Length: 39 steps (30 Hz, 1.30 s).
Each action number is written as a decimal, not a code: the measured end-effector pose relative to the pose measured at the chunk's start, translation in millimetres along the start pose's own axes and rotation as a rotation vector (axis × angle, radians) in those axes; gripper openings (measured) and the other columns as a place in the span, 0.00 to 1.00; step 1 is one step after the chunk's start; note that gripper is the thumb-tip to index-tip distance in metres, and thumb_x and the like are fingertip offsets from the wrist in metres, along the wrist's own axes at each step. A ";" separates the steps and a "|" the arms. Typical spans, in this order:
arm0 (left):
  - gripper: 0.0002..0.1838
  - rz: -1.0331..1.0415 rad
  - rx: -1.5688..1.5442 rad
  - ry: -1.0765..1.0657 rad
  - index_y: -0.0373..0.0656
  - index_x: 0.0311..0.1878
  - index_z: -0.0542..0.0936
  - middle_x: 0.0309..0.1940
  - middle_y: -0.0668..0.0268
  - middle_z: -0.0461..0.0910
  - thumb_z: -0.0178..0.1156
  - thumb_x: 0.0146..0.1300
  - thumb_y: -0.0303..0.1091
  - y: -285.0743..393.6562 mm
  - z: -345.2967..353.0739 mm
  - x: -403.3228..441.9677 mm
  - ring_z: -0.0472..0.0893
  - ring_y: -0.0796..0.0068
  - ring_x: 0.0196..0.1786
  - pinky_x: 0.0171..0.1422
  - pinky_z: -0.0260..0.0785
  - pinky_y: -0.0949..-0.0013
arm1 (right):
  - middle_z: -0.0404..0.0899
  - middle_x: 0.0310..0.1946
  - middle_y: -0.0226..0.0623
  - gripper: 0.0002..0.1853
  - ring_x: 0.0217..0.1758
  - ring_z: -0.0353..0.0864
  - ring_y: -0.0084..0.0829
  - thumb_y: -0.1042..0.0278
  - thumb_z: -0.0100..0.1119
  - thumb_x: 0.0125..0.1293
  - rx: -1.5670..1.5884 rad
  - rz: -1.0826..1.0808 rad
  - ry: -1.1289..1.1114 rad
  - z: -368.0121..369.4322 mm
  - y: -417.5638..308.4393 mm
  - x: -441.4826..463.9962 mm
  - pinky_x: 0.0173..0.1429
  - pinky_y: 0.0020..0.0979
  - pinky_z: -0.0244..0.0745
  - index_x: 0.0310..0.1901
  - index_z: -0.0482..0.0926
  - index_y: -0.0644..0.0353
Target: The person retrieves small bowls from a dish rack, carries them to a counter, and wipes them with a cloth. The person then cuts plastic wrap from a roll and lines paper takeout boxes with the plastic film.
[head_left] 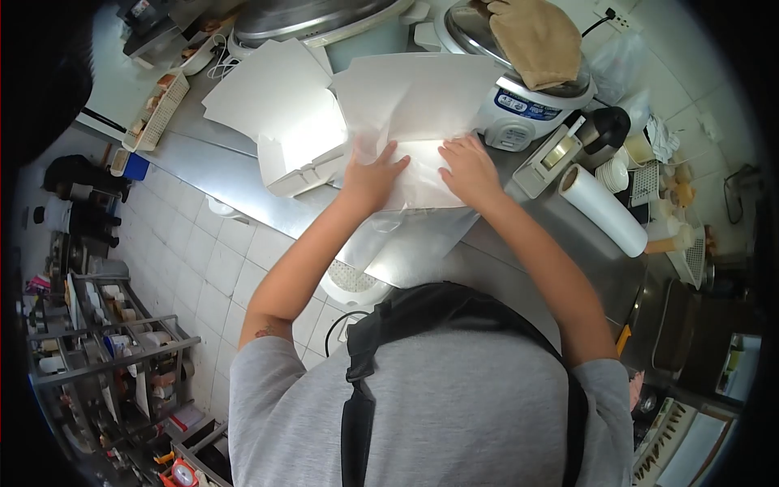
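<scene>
A white paper box (pixel 422 97) stands with its lid raised in front of me, and a clear plastic sheet (pixel 422 235) lies in it and hangs over its front edge. My left hand (pixel 375 178) is at the box's left side, fingers spread on the sheet. Opposite it, my right hand (pixel 471 172) rests at the right side with its fingers stretched out flat on the sheet. Neither hand is closed around anything. Just left of my left hand stands a second white paper box (pixel 304 138), also with its flaps up.
Behind the boxes are a rice cooker (pixel 519 105) with a tan cloth mitt (pixel 535 40) on top and a larger lidded pot (pixel 316 20). On the right lie a plastic wrap roll (pixel 602 209) and a tape dispenser (pixel 548 162). A cream basket (pixel 158 109) sits at far left.
</scene>
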<state>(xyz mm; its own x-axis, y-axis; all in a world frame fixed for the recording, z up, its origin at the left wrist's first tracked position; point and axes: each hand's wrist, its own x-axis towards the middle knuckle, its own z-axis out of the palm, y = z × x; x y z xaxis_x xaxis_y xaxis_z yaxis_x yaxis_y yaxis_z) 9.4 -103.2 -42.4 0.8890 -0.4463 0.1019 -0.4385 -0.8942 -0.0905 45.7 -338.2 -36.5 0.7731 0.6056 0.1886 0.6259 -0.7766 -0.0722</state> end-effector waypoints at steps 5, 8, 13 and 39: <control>0.23 -0.275 -0.333 0.207 0.53 0.53 0.76 0.57 0.58 0.72 0.70 0.52 0.37 13.0 -63.9 -5.1 0.76 0.63 0.54 0.70 0.49 0.48 | 0.77 0.49 0.37 0.23 0.56 0.72 0.40 0.67 0.70 0.51 0.202 0.273 0.416 -24.0 -1.6 -12.1 0.67 0.41 0.61 0.50 0.76 0.56; 0.27 -0.339 -0.385 0.778 0.50 0.47 0.75 0.52 0.61 0.73 0.77 0.42 0.35 23.9 -83.6 -8.5 0.71 0.61 0.56 0.65 0.54 0.52 | 0.77 0.45 0.39 0.25 0.51 0.73 0.43 0.67 0.72 0.48 0.358 0.378 0.752 -34.8 -10.8 0.4 0.61 0.41 0.65 0.50 0.75 0.56; 0.44 -0.270 -0.418 0.805 0.49 0.66 0.66 0.50 0.64 0.74 0.75 0.43 0.27 14.0 -95.2 18.6 0.75 0.65 0.51 0.62 0.57 0.57 | 0.77 0.44 0.37 0.20 0.48 0.73 0.44 0.72 0.73 0.46 0.582 0.425 0.742 -45.9 -9.3 16.0 0.56 0.40 0.68 0.43 0.81 0.56; 0.35 0.101 -0.279 -0.190 0.43 0.71 0.61 0.72 0.54 0.60 0.55 0.67 0.51 41.8 -15.5 24.8 0.58 0.55 0.74 0.77 0.47 0.48 | 0.79 0.51 0.38 0.12 0.61 0.72 0.43 0.79 0.51 0.54 0.359 -0.231 0.485 -112.7 -45.5 -17.6 0.64 0.38 0.67 0.36 0.83 0.55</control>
<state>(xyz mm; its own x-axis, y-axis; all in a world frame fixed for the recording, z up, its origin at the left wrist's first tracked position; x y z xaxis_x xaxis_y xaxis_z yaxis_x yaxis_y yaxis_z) 11.0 -152.2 -28.2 0.8364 -0.5420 -0.0818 -0.5214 -0.8327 0.1861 -8.0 -333.1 73.9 0.5324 0.5378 0.6537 0.8312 -0.4780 -0.2838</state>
